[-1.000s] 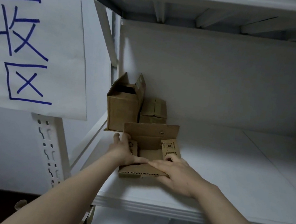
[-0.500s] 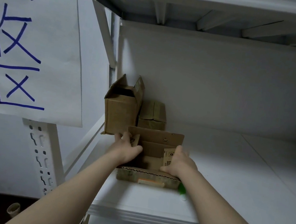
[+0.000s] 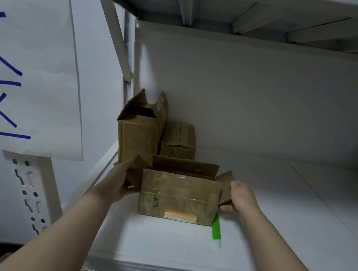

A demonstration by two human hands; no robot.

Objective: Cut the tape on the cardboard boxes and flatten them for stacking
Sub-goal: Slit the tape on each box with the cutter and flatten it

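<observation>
The front box [image 3: 178, 196] stands on the white shelf [image 3: 273, 242], near its front edge and directly between the two hands. Its taped long side faces the camera, with clear tape running across it and an orange-and-white label low on that face. Its top is open: the rear flap stands up behind, and the two end flaps splay outward to either side.

The left hand [image 3: 120, 182] grips the box's left end, fingers curled round the splayed left flap. The right hand [image 3: 242, 197] grips the right end, fingers wrapped over the right flap and the thumb tucked below it. The hands are thus apart, one clamped on each end, with the whole length of the box between them.

A green tool [image 3: 215, 232] with a pale tip lies on the shelf just beside the box's front right corner, below the right hand; what kind of tool it is cannot be told.

Behind the front box, toward the left rear corner, a tall box [image 3: 138, 138] stands upright with its top flaps open. A small closed box [image 3: 179, 140] sits just beside it on the right. A paper sign [image 3: 34, 55] with blue strokes hangs at the left.
</observation>
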